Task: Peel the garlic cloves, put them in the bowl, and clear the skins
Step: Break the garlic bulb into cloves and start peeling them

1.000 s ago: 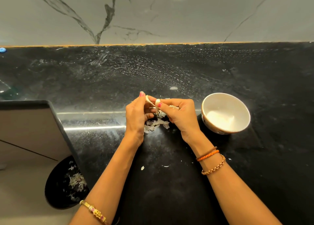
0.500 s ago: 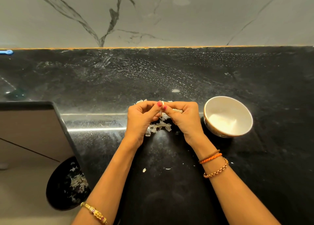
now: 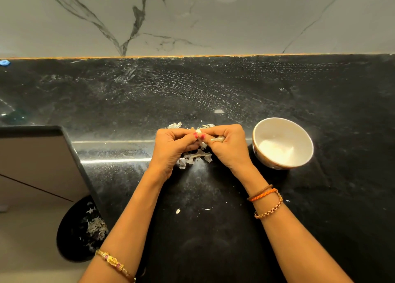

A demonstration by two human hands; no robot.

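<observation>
Both hands meet at the middle of the black counter (image 3: 213, 229) over a small garlic clove (image 3: 198, 131). My left hand (image 3: 174, 147) and my right hand (image 3: 227, 145) pinch the clove between thumbs and fingertips. A bit of pale skin (image 3: 217, 140) is tucked in my right hand's curled fingers. A heap of white garlic skins (image 3: 195, 157) lies under and just behind the hands. The white bowl (image 3: 284, 123) stands right of my right hand; whether it holds cloves is unclear.
A black bin (image 3: 70, 233) with garlic skins in it stands on the floor below the counter's left edge. A few skin flakes (image 3: 178, 211) lie near the front. The marble wall (image 3: 192, 19) closes the back. A blue object (image 3: 4, 63) sits far left.
Both hands have dropped lower and closed together over the clove; a second ago they held it higher with the fingers more spread. The bowl has not moved.
</observation>
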